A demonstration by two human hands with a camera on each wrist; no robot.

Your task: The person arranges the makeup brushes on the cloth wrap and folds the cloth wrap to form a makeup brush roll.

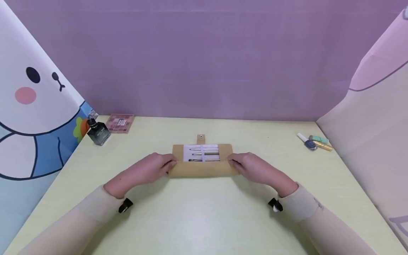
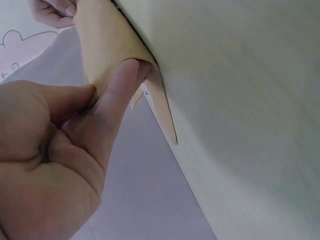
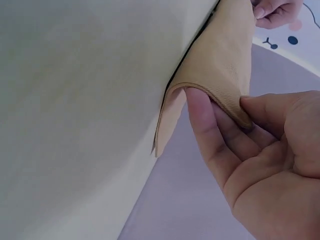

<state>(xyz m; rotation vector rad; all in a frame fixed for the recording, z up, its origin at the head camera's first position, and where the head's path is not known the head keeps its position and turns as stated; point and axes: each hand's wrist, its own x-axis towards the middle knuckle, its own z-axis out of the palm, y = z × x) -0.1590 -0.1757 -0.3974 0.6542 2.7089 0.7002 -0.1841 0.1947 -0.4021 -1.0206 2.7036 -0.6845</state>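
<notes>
A tan brush roll lies at the middle of the table, its near side folded up and over toward the back. Inside, several slim makeup brushes sit under a strap on a pale lining; the fold covers the nearer part. My left hand pinches the fold's left end, thumb on the outer face and fingers tucked inside the curve. At the right end my right hand grips the same way, as the right wrist view of the tan cloth shows. A snap tab sticks out at the back edge.
At the back left stand a dark perfume bottle and a pink checked palette. Near the right edge lie a dark blue bottle with a white cap, a green tube and a gold tube. A purple backdrop rises behind.
</notes>
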